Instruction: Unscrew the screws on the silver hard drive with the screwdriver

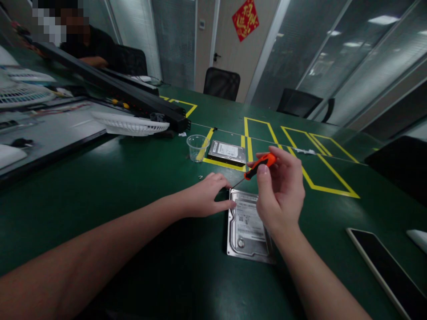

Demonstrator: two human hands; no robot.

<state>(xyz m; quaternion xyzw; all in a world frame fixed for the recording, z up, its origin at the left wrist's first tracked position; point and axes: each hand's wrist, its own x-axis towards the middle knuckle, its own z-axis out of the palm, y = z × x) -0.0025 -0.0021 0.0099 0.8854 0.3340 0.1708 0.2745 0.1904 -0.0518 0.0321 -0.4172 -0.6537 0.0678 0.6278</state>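
Note:
A silver hard drive [247, 229] with a white label lies flat on the green table in front of me. My left hand [215, 194] grips its far left corner, thumb on the top face and fingers by the far edge. My right hand [283, 191] is closed around the orange and black handle of a screwdriver [255, 169]. The thin shaft slants down to the left, and its tip is at the drive's far left corner, close to my left fingers. Whether it sits in a screw is too small to tell. A small metal piece [200, 177] lies beyond my left hand.
A clear plastic cup [197, 149] stands beside a second hard drive [227, 153] within yellow tape lines. A phone [383, 266] lies at right. White fan parts [130, 124] and a long black bar [133, 89] occupy the left. Another person [90, 49] sits far left.

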